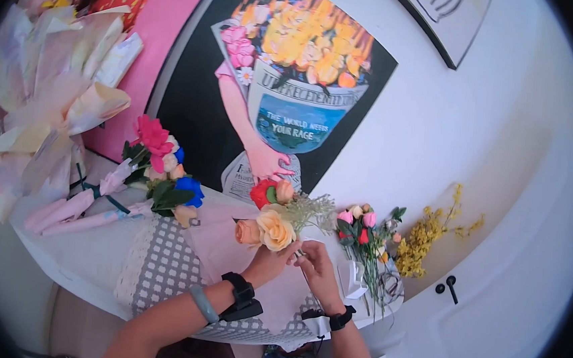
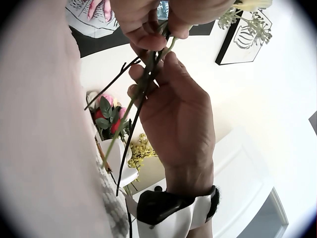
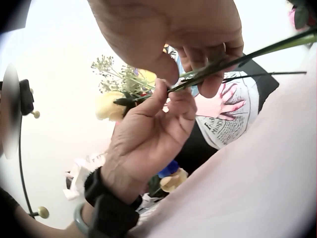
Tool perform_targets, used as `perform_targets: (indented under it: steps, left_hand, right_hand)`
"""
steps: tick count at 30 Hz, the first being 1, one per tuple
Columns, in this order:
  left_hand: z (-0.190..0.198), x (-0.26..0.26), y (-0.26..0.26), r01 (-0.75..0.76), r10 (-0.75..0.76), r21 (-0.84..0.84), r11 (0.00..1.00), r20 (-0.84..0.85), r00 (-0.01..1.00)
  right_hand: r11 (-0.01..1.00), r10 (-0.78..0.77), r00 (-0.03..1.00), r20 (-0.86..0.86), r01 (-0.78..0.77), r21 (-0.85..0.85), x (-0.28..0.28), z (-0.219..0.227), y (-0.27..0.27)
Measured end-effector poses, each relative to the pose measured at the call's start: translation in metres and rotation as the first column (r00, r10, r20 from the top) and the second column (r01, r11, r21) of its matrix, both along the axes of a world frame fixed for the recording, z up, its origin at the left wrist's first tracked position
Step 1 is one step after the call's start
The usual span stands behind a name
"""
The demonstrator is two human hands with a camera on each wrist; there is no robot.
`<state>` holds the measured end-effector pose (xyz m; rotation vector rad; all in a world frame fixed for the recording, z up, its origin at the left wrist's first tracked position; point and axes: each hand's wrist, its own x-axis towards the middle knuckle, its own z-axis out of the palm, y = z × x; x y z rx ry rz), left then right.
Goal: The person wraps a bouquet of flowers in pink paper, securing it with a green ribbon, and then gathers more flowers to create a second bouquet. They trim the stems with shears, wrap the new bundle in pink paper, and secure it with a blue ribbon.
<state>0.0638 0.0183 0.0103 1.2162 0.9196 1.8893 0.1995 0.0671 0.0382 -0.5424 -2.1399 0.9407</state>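
A small bunch of artificial flowers is held over the table by both hands. It has a pale yellow rose (image 1: 276, 229), a peach rose (image 1: 248, 232), a red bloom (image 1: 262, 194) and a sprig of tiny white flowers (image 1: 312, 213). My left hand (image 1: 270, 261) pinches the stems just under the blooms. Close beside it, my right hand (image 1: 318, 270) grips the same stems between thumb and fingers. Dark and green stems (image 2: 132, 116) run down past the right palm in the left wrist view. Pink wrapping paper (image 1: 218, 234) lies beneath the bunch.
Wrapped flowers with a magenta bloom (image 1: 154, 138) and a blue rose (image 1: 190, 190) lie on the table's left. Loose pink and red roses (image 1: 365, 225), a white holder (image 1: 353, 278) and yellow sprays (image 1: 423, 240) are on the right. A painting (image 1: 294, 79) stands behind.
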Motion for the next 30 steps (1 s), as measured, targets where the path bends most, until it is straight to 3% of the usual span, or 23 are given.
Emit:
perform_targets:
  steps: [2,4,8,11,17,20,23,26,30]
  left_hand:
    - [-0.005,0.001,0.004,-0.007,0.007,-0.007,1.0,-0.003,1.0]
    - [-0.003,0.001,0.003,0.007,-0.006,-0.036,0.999,0.024,1.0]
    - [-0.01,0.0,0.009,-0.022,0.024,-0.031,0.999,0.089,0.996]
    - [-0.012,0.0,0.009,-0.014,0.015,-0.012,1.0,0.112,0.994]
    - [-0.007,-0.003,0.006,0.026,-0.024,-0.01,1.0,0.15,0.988]
    - [-0.011,-0.005,0.009,0.086,-0.08,-0.023,0.996,0.201,0.976]
    - [0.0,-0.003,0.001,0.103,-0.102,-0.003,0.995,0.115,0.988]
    - [-0.005,-0.009,0.005,0.134,-0.132,-0.062,0.989,0.037,0.991]
    - [-0.008,-0.009,0.006,0.166,-0.16,-0.071,0.984,0.083,0.984]
  right_hand:
    - [0.957,-0.137,0.976,0.172,0.085,0.278,0.004,0.003,-0.002]
    - [0.825,-0.321,0.888,0.33,0.091,0.557,0.0,0.01,-0.007]
    - [0.7,-0.343,0.911,0.23,0.084,0.709,-0.008,0.003,-0.006]
    - [0.817,-0.234,0.941,0.243,0.055,0.573,-0.009,-0.007,0.002]
    - [0.811,-0.228,0.94,0.254,0.039,0.584,-0.01,-0.004,0.007]
    - [0.879,-0.111,0.953,0.283,-0.04,0.476,-0.006,-0.004,0.019]
    - [0.948,-0.02,0.937,0.349,-0.094,0.305,-0.001,0.011,0.019]
    - [0.951,0.052,0.925,0.377,-0.161,0.265,0.005,0.019,0.022]
    - [0.962,0.14,0.893,0.428,-0.224,0.153,0.01,0.015,0.029]
